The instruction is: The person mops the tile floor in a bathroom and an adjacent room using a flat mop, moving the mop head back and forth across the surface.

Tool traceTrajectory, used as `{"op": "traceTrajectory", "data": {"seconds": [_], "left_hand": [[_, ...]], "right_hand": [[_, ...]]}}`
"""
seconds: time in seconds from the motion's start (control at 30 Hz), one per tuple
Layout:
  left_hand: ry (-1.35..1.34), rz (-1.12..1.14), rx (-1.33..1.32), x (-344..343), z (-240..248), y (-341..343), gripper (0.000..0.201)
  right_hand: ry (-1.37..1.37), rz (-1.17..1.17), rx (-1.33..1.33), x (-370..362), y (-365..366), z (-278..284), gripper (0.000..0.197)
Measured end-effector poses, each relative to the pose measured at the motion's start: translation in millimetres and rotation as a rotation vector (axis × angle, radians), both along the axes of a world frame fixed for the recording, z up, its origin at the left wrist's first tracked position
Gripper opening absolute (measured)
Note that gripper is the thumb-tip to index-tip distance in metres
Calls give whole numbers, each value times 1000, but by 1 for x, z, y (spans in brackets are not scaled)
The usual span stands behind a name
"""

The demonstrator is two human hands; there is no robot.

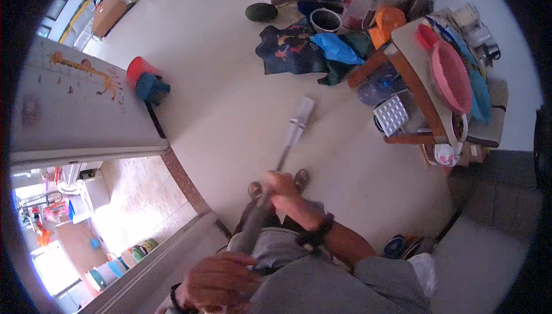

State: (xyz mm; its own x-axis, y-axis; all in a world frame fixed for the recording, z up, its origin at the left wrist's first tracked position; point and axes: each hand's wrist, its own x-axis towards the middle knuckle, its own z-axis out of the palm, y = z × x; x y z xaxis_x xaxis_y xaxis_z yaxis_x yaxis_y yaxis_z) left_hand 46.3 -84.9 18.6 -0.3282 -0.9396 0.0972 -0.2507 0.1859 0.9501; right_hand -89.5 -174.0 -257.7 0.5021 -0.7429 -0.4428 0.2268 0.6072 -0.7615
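A long-handled mop with a narrow pale head slants away from me, its head on or close to the light floor. My right hand is closed round the middle of the handle, above my feet. Nearer my body, at the lower edge, my left hand wraps over the upper part of the handle, slightly smeared by motion. Dark bands circle both wrists.
A wooden chair at right bears a pink basin. Beyond the mop lie a dark patterned mat, a bucket and a green melon. Left, a red bin stands by the wall; a doorway opens nearer.
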Motion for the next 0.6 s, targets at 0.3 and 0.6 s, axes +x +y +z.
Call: {"op": "traceTrajectory", "data": {"seconds": [0.3,0.6], "left_hand": [[427,-23,-71,21,-77,1,21],[-340,550,386,120,-34,142,15]], "right_hand": [[-49,-376,922,-60,12,-64,22],[174,34,713,140,82,-85,11]]}}
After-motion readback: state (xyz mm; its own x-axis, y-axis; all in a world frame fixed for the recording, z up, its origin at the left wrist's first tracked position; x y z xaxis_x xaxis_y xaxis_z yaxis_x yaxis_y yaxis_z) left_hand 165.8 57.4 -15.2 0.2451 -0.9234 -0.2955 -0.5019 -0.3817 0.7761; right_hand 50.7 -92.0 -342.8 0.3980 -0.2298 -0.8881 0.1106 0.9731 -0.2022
